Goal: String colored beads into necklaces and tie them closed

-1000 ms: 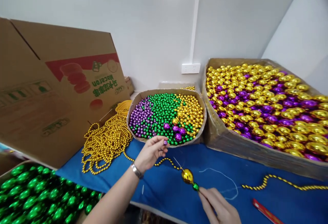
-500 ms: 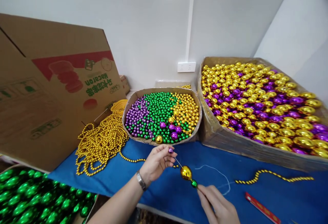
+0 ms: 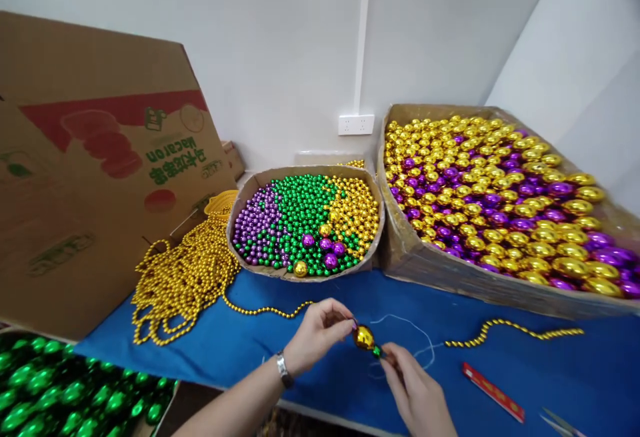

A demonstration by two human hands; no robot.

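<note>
My left hand (image 3: 323, 332), with a metal watch band at the wrist, pinches a small purple bead (image 3: 355, 324), mostly covered by the fingertips. Right beside that bead is a large shiny gold ball (image 3: 363, 338), followed by a small green bead (image 3: 377, 352). My right hand (image 3: 417, 387) is closed in a pinch just behind the green bead, on the thin needle that carries the beads; most of the needle is hidden. A pale thread (image 3: 423, 334) loops over the blue cloth to a short gold bead strand (image 3: 515, 330).
A carton of green, purple and gold beads (image 3: 306, 278) stands ahead. At right is a larger box (image 3: 415, 250) of gold and purple beads. Gold bead strands (image 3: 185, 284) lie at left before a cardboard box (image 3: 110, 224). Scissors (image 3: 560, 422) and a red strip (image 3: 494, 392) lie at right.
My left hand has moved right and down, bringing the purple bead from above the needle tip to beside the gold ball. The camera view has shifted slightly, and the scissors now show.
</note>
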